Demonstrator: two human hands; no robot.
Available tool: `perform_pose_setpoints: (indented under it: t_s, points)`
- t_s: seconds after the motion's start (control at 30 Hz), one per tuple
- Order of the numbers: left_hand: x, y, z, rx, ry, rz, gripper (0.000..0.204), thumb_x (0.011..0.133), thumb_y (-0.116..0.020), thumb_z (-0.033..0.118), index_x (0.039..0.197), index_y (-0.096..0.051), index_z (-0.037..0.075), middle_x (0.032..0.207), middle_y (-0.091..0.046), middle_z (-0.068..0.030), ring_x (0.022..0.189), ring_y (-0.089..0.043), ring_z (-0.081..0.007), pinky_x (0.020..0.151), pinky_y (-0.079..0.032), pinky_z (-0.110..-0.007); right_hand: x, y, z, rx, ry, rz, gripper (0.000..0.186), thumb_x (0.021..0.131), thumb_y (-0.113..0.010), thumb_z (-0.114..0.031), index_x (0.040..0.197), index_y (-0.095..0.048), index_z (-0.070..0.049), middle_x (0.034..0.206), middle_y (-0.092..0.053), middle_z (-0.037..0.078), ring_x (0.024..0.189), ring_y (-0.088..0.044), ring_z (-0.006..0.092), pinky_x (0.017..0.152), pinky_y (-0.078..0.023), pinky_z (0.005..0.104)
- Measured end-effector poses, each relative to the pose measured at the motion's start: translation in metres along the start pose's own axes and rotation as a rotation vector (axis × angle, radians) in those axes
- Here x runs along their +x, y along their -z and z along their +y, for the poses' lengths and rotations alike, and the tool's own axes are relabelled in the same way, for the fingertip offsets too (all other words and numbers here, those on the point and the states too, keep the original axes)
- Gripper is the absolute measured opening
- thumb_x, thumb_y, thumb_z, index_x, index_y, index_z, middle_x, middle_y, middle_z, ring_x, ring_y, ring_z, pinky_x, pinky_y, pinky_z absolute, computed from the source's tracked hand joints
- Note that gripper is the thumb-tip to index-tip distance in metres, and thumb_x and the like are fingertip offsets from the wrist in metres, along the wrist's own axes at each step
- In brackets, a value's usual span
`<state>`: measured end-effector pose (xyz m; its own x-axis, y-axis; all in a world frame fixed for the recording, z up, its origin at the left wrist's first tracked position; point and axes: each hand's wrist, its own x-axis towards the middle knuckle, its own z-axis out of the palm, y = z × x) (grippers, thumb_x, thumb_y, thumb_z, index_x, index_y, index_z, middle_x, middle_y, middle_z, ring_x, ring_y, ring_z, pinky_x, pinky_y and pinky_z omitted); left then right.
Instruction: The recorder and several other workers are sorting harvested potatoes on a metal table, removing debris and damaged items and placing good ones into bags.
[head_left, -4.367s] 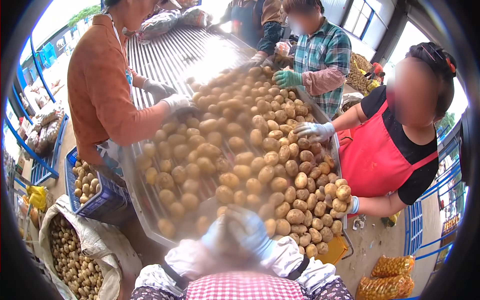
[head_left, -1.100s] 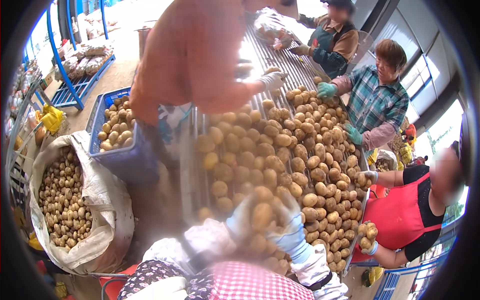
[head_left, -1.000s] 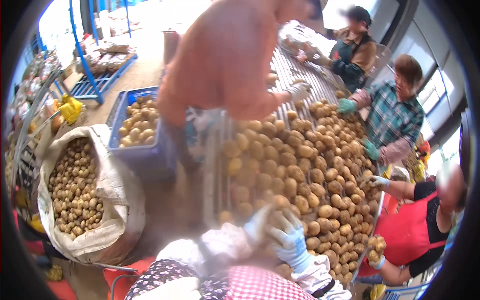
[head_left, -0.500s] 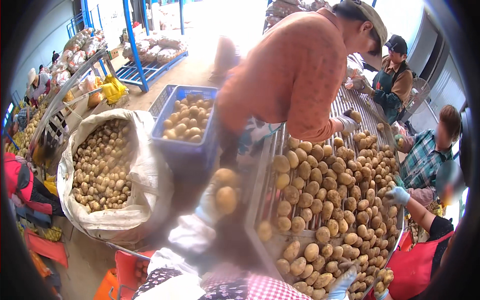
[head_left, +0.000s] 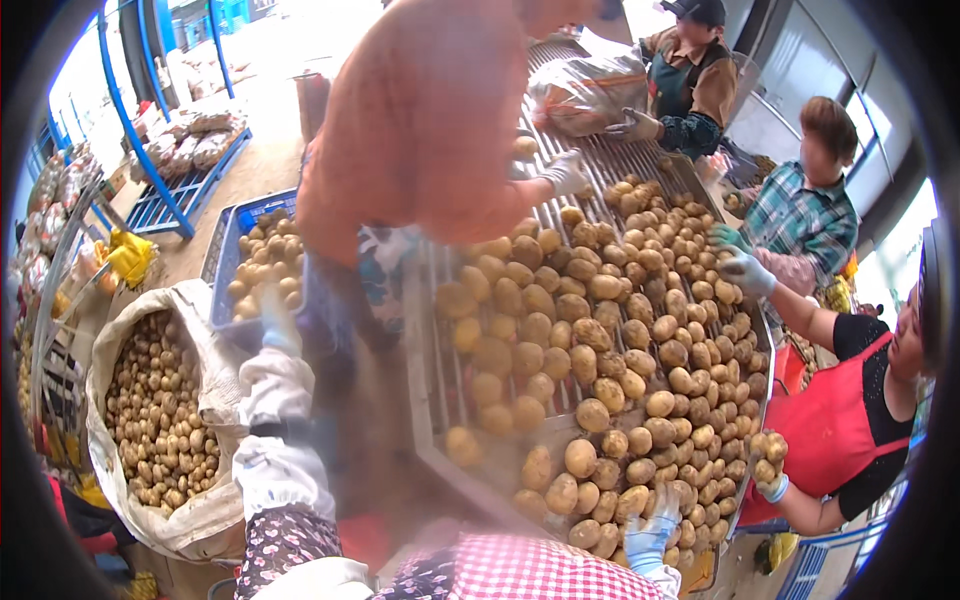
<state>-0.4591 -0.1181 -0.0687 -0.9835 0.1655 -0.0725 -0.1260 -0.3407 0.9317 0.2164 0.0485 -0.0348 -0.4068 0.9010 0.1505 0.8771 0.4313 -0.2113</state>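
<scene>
My left hand (head_left: 278,325), in a pale glove and smeared by motion, reaches over the near edge of the blue plastic crate (head_left: 318,312). Yellow-brown potatoes (head_left: 268,262) fill much of that crate; whether a potato is in my fingers is unclear. At the near edge of the slatted metal sorting table (head_left: 432,415), my right hand (head_left: 650,530) wears a light blue glove. Its fingers are spread among the heaped potatoes (head_left: 660,400), touching some.
Left of the crate stands a white woven sack (head_left: 105,400) of smaller potatoes. A co-worker in an orange top (head_left: 420,130) leans over the table's far left. Along its right side are co-workers in a red apron (head_left: 835,410), a plaid shirt (head_left: 800,220) and a dark cap (head_left: 700,12).
My left hand, earlier holding potatoes between sack and table, has moved to the crate. My right hand has moved farther onto the potatoes. The whole view has swung to the right.
</scene>
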Motion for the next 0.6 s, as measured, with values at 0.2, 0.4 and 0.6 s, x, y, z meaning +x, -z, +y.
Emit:
perform_pose_setpoints:
  t_s: [0.2, 0.4, 0.6]
  points:
    - [-0.183, -0.138, -0.044, 1.163, -0.701, -0.660, 0.079, 0.079, -0.067, 0.042, 0.146, -0.035, 0.014, 0.151, -0.024, -0.0213, 0.138, -0.020, -0.0460, 0.114, -0.018, -0.052, -0.022, -0.029, 0.024, -0.155, -0.020, 0.015, 0.074, 0.071, -0.073, -0.033, 0.133, -0.045, -0.003, 0.139, -0.041, 0.025, 0.130, -0.036, 0.0439, 0.107, -0.029, 0.0543]
    - [-0.255, -0.193, -0.075, 1.473, -0.799, -0.936, 0.083, 0.078, -0.062, 0.055, 0.145, -0.037, 0.016, 0.154, -0.021, -0.0187, 0.139, -0.015, -0.0473, 0.113, -0.010, -0.058, -0.014, -0.025, 0.017, -0.068, -0.059, -0.044, 0.078, 0.072, -0.071, -0.040, 0.136, -0.044, -0.006, 0.140, -0.040, 0.022, 0.132, -0.034, 0.0402, 0.106, -0.030, 0.0541]
    - [-0.335, -0.162, -0.047, 1.490, -0.665, -1.318, 0.096, 0.065, -0.073, 0.055, 0.144, -0.038, 0.011, 0.152, -0.020, -0.0238, 0.139, -0.011, -0.0509, 0.111, -0.007, -0.063, -0.050, -0.010, 0.031, 0.113, 0.003, 0.151, 0.079, 0.072, -0.070, -0.041, 0.137, -0.043, -0.005, 0.143, -0.039, 0.020, 0.134, -0.032, 0.0400, 0.109, -0.028, 0.0518]
